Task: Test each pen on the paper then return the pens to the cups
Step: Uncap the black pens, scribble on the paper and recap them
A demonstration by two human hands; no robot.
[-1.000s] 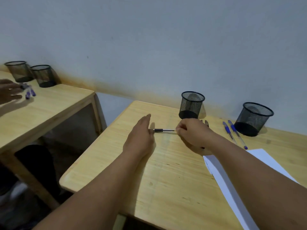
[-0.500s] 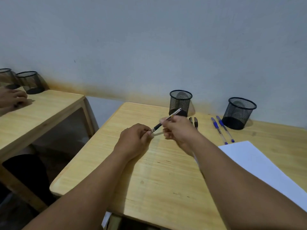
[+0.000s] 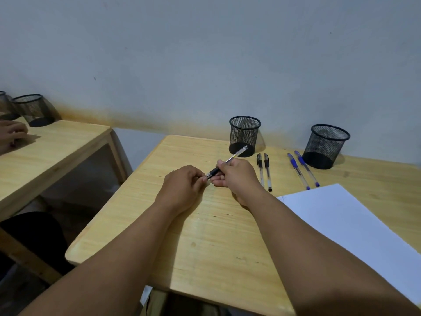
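My right hand [image 3: 237,176] grips a black pen [image 3: 237,154] by its barrel, its rear end slanting up toward the left mesh cup [image 3: 244,136]. My left hand [image 3: 184,185] has curled fingers pinching the pen's tip end, where the cap sits. Two black pens [image 3: 264,171] lie side by side on the table to the right of my hands. Two blue pens [image 3: 303,171] lie further right, beside the second mesh cup [image 3: 325,145]. A white sheet of paper [image 3: 346,222] lies at the right under my right forearm.
The wooden table [image 3: 205,242] ends in a front edge near me and a left edge by a gap. A second table [image 3: 52,151] at the left carries two more mesh cups [image 3: 34,110], with another person's hand [image 3: 11,133] on it.
The pen has gone from lying flat between my hands to tilted upward in my right hand. My left hand went from flat fingers to curled ones pinching its tip end.
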